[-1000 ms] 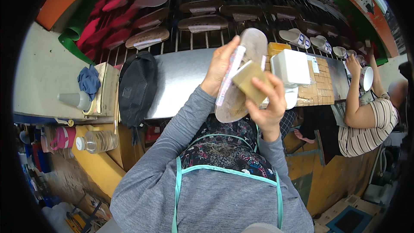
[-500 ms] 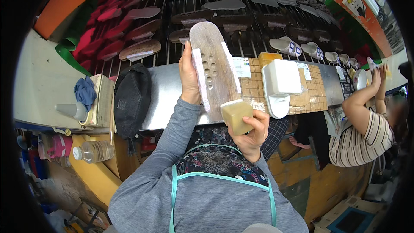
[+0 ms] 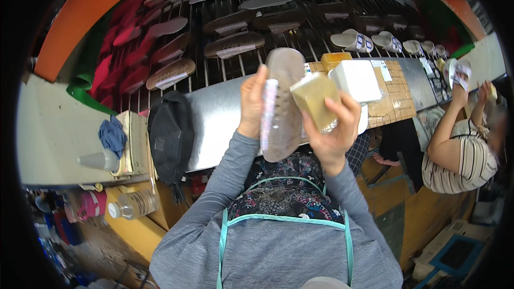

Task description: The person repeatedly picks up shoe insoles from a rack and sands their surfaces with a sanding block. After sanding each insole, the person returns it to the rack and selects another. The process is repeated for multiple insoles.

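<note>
My left hand [image 3: 253,101] grips a brown shoe sole [image 3: 285,128] by its left edge. A pale strip runs along that side, and the sole stands tilted, slightly blurred by motion. My right hand [image 3: 338,132] holds a tan sponge-like block [image 3: 316,99] between thumb and fingers. The block's left edge overlaps the sole in view; whether they touch I cannot tell. Just right of the block, a white block-shaped object [image 3: 356,80] rests on the cardboard [image 3: 399,85], with part of a white piece below it half hidden by my right hand.
Beyond the metal bench [image 3: 211,104], a rack of bars [image 3: 243,64] carries rows of soles and slippers. A black bag-like item [image 3: 170,134] lies left, beside a blue cloth [image 3: 112,135] and plastic bottle [image 3: 134,205]. A co-worker in stripes [image 3: 460,155] works at right.
The sole has come lower and right and turned to a narrower face. The sponge-like block has risen beside it with my right hand. My view has shifted; the co-worker's hands have parted.
</note>
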### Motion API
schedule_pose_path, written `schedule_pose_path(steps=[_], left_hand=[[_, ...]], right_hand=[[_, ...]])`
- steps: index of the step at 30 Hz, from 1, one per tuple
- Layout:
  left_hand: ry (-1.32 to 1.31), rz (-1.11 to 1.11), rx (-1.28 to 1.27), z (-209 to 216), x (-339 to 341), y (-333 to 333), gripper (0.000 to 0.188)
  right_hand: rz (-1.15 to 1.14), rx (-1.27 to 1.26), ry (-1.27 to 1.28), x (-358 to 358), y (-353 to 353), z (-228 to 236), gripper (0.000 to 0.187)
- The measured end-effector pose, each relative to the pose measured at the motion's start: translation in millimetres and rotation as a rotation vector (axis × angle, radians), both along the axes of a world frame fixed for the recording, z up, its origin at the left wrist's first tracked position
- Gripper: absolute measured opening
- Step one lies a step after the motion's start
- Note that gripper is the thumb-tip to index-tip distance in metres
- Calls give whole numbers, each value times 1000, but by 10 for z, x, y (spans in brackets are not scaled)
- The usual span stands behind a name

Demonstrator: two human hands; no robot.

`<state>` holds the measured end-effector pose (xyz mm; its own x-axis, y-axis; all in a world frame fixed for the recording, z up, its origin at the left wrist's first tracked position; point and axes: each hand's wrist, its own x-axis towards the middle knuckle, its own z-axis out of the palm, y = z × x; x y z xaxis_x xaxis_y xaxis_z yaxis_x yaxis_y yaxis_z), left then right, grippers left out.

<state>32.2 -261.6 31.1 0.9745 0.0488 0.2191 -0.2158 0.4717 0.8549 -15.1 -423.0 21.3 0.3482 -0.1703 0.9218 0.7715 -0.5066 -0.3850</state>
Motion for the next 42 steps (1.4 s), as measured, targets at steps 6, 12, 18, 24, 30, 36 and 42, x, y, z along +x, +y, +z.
schedule_pose_path(steps=[6, 12, 18, 24, 30, 36, 42], left_hand=[[-112, 226, -24, 89, 126, -42, 39], [-117, 308, -245, 173, 297, 259, 43], [-99, 248, -262, 98, 402, 74, 42], [-155, 446, -214, 218, 577, 78, 43], [-219, 574, -181, 182, 983, 158, 54], [95, 240, 66, -431, 1418, 201, 11], [-45, 191, 8, -775, 2096, -107, 10]], right_hand=[[67, -147, 83, -7, 132, -97, 53], [305, -43, 193, -302, 68, -444, 53], [114, 109, 212, -17, -72, -379, 51], [226, 129, 221, -215, 118, -584, 52], [394, 339, 384, -71, -81, -848, 47], [968, 1003, 796, 139, -406, -1160, 50], [1049, 1053, 766, 168, -472, -1315, 52]])
